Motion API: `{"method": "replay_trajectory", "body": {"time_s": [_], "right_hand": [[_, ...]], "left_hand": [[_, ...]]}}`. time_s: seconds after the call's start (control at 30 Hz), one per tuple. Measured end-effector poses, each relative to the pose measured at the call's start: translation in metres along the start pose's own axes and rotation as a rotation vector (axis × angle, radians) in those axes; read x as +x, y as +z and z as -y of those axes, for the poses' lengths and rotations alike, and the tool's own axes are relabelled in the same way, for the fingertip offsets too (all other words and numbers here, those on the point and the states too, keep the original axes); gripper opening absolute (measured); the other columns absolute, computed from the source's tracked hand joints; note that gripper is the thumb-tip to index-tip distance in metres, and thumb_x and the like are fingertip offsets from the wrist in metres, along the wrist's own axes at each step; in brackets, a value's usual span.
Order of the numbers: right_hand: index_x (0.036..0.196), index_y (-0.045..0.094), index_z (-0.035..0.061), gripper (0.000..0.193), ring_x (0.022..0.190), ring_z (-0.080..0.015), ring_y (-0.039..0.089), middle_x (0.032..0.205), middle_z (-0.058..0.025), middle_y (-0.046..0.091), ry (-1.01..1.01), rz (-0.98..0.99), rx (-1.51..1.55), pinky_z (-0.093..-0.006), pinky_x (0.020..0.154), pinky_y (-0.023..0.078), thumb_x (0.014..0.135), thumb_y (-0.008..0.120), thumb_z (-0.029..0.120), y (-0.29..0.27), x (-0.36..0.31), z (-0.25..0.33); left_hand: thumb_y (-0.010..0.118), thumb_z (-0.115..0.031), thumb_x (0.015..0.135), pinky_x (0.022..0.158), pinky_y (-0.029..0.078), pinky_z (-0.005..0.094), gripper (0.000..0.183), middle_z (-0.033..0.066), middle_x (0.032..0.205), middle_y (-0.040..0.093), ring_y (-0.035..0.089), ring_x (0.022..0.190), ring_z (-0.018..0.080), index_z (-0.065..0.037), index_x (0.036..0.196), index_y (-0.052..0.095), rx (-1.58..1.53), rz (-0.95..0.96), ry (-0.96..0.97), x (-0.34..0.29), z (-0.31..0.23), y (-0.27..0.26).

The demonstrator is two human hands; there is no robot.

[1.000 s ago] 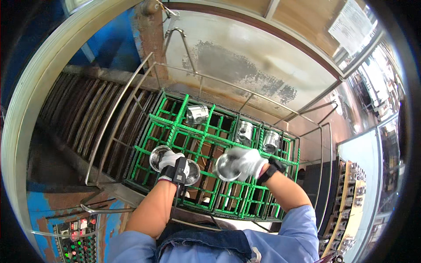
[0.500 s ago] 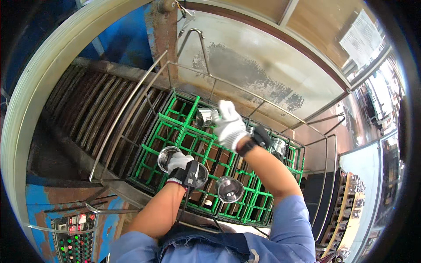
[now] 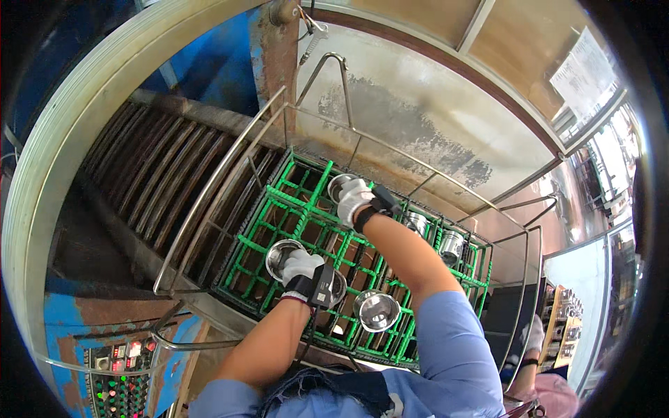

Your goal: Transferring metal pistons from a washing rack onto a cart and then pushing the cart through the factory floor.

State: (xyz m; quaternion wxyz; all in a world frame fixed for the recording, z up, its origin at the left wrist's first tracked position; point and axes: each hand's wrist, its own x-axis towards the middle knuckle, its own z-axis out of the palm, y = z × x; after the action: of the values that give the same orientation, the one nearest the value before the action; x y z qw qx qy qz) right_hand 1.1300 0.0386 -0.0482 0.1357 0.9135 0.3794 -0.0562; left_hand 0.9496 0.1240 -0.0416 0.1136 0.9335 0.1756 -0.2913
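Note:
A wire basket with green-coated dividers (image 3: 301, 221) holds several shiny cup-shaped metal pistons. My left hand (image 3: 302, 266), in a white glove, is closed on the rim of a piston (image 3: 277, 255) at the basket's left front. Farther back, my gloved right hand (image 3: 354, 200) grips another piston (image 3: 339, 184), its fingers partly hiding it. A third piston (image 3: 339, 287) shows partly behind my left wrist. Open side up, one piston (image 3: 377, 311) sits at the front middle. Beyond my right forearm lie two more, a piston (image 3: 415, 222) and a piston (image 3: 451, 246).
Metal guard rails (image 3: 425, 167) surround the basket. A roller conveyor (image 3: 164, 177) runs off to the left. At lower left stands a control panel (image 3: 122, 376) with lit buttons. Another person's gloved hand (image 3: 535, 334) is at the right, near shelves of metal parts (image 3: 559, 327).
My right hand has come down and closed on the back piston, which now faces more open side up. My left hand stays at its piston. Another person's arm has appeared at lower right.

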Motion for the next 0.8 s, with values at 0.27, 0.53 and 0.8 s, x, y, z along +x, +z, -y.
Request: {"method": "replay_trajectory", "body": {"time_s": [0.27,0.53,0.8], "right_hand": [[0.094,0.079,0.0214,0.073,0.102,-0.0348,0.070,0.096,-0.0087,0.075,-0.435,0.254,0.118,-0.0445,0.084,0.057,0.072,0.060,0.089,-0.075,-0.125,-0.029],[0.092,0.083,0.0218,0.063,0.096,-0.0342,0.069,0.093,-0.0105,0.075,0.071,0.399,0.020,-0.0464,0.079,0.055,0.070,0.066,0.078,-0.026,-0.220,0.022],[0.080,0.080,0.0210,0.039,0.097,-0.0309,0.066,0.093,-0.0034,0.072,0.228,-0.203,0.077,-0.0466,0.077,0.055,0.066,0.069,0.056,-0.013,-0.261,0.048]], "left_hand": [[0.068,-0.033,0.088,0.077,0.060,0.0547,0.036,0.0233,0.116,0.065,0.069,0.106,0.0398,-0.003,0.107,0.077,0.137,-0.152,0.007,0.024,-0.005,0.033],[0.068,-0.036,0.084,0.055,0.054,0.0630,0.037,0.0254,0.105,0.068,0.070,0.091,0.0441,-0.004,0.100,0.078,0.101,-0.230,0.099,0.034,0.003,0.034],[0.066,-0.044,0.086,0.081,0.058,0.0465,0.041,0.0163,0.102,0.077,0.074,0.097,0.0316,-0.010,0.104,0.080,0.279,-0.374,0.332,0.067,0.019,0.048]]}}
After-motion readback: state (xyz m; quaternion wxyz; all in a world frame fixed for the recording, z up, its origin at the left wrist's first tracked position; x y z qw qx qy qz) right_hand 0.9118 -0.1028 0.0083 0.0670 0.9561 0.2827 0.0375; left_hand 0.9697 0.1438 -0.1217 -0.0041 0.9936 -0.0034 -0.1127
